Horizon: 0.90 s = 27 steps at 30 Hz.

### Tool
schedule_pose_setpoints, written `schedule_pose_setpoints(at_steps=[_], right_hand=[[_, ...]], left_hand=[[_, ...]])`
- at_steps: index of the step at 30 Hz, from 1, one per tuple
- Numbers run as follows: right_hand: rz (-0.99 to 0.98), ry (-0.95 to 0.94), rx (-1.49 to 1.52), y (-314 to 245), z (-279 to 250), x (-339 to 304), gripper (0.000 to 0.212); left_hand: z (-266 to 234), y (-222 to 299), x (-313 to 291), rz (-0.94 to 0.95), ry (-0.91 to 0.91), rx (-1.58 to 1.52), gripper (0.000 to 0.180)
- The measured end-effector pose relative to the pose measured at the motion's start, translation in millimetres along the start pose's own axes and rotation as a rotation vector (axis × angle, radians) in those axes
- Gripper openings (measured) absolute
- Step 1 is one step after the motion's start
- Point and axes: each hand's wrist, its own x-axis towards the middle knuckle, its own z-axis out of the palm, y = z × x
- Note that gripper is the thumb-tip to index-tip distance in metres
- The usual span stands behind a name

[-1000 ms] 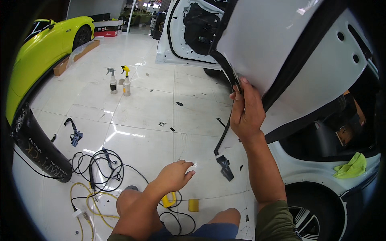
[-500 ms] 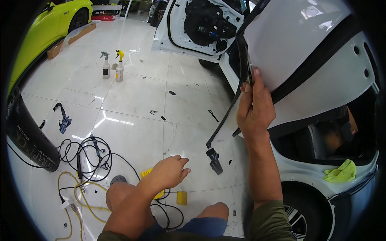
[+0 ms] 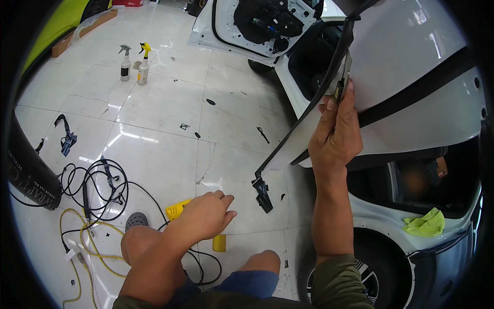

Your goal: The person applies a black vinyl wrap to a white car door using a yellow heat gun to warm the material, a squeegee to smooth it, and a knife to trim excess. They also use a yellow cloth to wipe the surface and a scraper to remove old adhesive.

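My right hand (image 3: 337,131) is raised against the edge of a white car door panel (image 3: 411,87). It pinches a small knife-like tool (image 3: 342,82) with a yellow-and-black body, its blade laid on the panel edge. A black rubber strip (image 3: 303,134) runs down that edge and ends in a loose black clip (image 3: 262,193) hanging above the floor. My left hand (image 3: 206,213) hovers low over a yellow heat gun (image 3: 177,208) on the tiles, fingers loosely curled, nothing in it. My bare knees are at the bottom.
Two spray bottles (image 3: 134,64) stand on the white tiles at the back left. Black cables (image 3: 98,188) and a yellow cord (image 3: 77,242) lie tangled at the left. A green cloth (image 3: 424,224) sits inside the car. Another open white door (image 3: 247,31) is behind. A wheel (image 3: 381,280) is by my right knee.
My right hand has slid higher along the door edge with the tool. My left hand stays low near the yellow heat gun. The view has shifted closer to the car.
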Motion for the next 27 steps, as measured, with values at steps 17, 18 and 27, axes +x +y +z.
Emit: schedule_pose_setpoints(at_steps=[17, 18, 27], right_hand=[[-0.008, 0.003, -0.042, 20.7, 8.5, -37.0, 0.047], [0.0, 0.001, -0.048, 21.5, 8.5, -39.7, 0.046], [0.101, -0.026, -0.049, 25.4, 14.2, -63.7, 0.041]], left_hand=[[-8.0, 6.0, -4.3, 0.009, -0.03, -0.015, 0.04], [-7.2, 5.1, -5.4, 0.022, -0.017, -0.027, 0.04], [-5.6, 3.5, -9.2, 0.068, 0.002, -0.048, 0.039]])
